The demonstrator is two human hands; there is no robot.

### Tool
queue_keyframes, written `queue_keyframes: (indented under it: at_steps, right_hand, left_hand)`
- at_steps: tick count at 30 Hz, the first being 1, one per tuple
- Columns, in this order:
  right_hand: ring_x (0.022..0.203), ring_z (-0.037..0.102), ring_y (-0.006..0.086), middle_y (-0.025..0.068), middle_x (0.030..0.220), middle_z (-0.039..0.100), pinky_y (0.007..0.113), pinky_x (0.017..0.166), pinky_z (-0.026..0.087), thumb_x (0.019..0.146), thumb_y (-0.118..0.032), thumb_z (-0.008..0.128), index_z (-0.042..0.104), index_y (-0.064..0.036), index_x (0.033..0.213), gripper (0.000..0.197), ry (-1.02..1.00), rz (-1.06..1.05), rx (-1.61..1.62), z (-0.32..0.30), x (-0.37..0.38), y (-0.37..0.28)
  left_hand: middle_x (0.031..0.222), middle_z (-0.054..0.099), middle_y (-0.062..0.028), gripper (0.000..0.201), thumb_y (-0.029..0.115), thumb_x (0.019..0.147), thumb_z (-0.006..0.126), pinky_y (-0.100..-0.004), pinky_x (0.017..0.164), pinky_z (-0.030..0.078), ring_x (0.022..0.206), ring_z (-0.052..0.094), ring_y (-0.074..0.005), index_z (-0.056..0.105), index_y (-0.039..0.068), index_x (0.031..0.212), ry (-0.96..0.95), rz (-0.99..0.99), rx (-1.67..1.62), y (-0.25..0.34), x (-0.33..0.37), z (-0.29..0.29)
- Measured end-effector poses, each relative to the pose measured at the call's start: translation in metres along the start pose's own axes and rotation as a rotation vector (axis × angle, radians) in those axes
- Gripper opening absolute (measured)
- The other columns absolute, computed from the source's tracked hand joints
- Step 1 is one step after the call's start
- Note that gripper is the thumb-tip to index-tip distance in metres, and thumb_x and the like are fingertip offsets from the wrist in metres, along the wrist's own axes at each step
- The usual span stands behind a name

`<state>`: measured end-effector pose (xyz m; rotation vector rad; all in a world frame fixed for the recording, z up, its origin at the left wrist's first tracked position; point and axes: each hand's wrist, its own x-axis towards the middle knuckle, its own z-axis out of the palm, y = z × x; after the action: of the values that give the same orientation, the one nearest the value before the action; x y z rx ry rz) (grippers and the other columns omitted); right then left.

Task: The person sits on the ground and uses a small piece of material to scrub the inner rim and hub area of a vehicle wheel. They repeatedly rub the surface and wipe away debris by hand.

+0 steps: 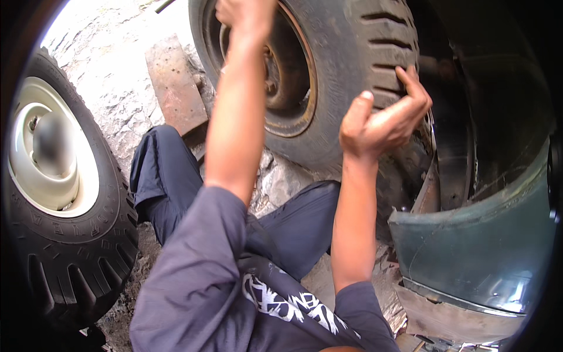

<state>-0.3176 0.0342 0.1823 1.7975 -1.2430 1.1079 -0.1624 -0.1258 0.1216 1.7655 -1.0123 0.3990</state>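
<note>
A hand could pass over the pale rocky ground [114, 73] between the cream-rimmed wheel [56, 232] and the front wheel [334, 76], but a rusty plate [176, 82] lies in that gap. The bent left leg [167, 170] narrows its near end. The left forearm [234, 123] crosses the front wheel's rim, partly blocking access to its middle. Between the knees, a strip of ground leads to the tyre's lower edge. The green panel [475, 246] bars the right side; the dark gap above it has unclear depth.
</note>
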Motion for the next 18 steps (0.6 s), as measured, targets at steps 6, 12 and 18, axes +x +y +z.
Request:
queue_keyframes:
  at_steps: [6,12,18]
  right_hand:
    - [0.12,0.061,0.0465,0.0267,0.125,0.063,0.057,0.112,0.047,0.073,-0.02,0.062,0.06,0.0021,0.124,0.055,0.002,0.03,-0.024,0.004,0.0,-0.003]
    - [0.118,0.061,0.0471,0.0273,0.124,0.063,0.057,0.109,0.049,0.075,-0.021,0.062,0.06,0.0035,0.123,0.054,0.005,-0.027,-0.081,-0.002,0.001,0.005]
    - [0.121,0.061,0.0469,0.0254,0.119,0.058,0.058,0.107,0.049,0.084,-0.028,0.06,0.056,0.007,0.126,0.055,-0.059,-0.023,-0.096,-0.005,-0.001,0.003]
  left_hand:
    - [0.059,0.067,-0.016,0.035,0.024,0.107,0.059,-0.0469,0.049,0.058,0.053,0.071,-0.0355,0.067,0.009,0.077,-0.112,-0.083,-0.076,-0.009,-0.001,0.009]
    - [0.057,0.067,-0.0191,0.042,0.028,0.11,0.055,-0.0506,0.048,0.058,0.051,0.071,-0.039,0.068,0.009,0.076,-0.3,0.007,-0.281,0.03,-0.103,-0.063]
    - [0.055,0.064,-0.018,0.04,0.036,0.115,0.05,-0.051,0.046,0.053,0.05,0.069,-0.0384,0.067,0.009,0.091,-0.817,-0.001,-0.445,-0.066,-0.188,-0.092]
